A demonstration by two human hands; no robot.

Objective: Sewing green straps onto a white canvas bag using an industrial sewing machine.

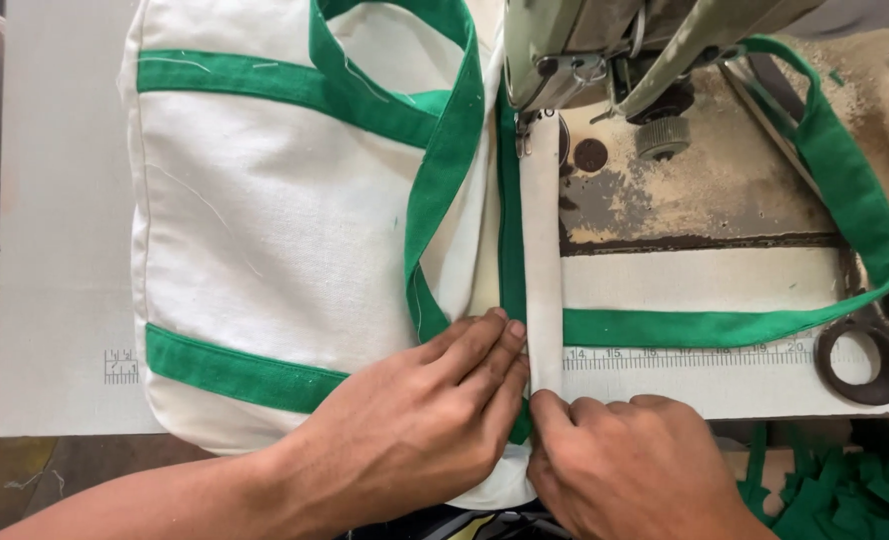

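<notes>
Left hand (pixel 420 420): fingers together, flat, pressing the white canvas bag (pixel 265 230) | Right hand (pixel 635 465): fingers pinched on the white strip (pixel 542 260), which runs to the sewing machine (pixel 605 50) | Green strap (pixel 845 180); printed ruler (pixel 685 353) along the tabletop (pixel 55 200); scissors (pixel 870 350) at right.

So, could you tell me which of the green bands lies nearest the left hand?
The lower horizontal green band on the bag, running right up to the left hand; the upper band lies far above.

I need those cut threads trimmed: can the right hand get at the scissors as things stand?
Probably yes: the scissors lie uncovered on the table edge beyond the right hand, nothing between them, though its fingers now pinch the white strip.
</notes>
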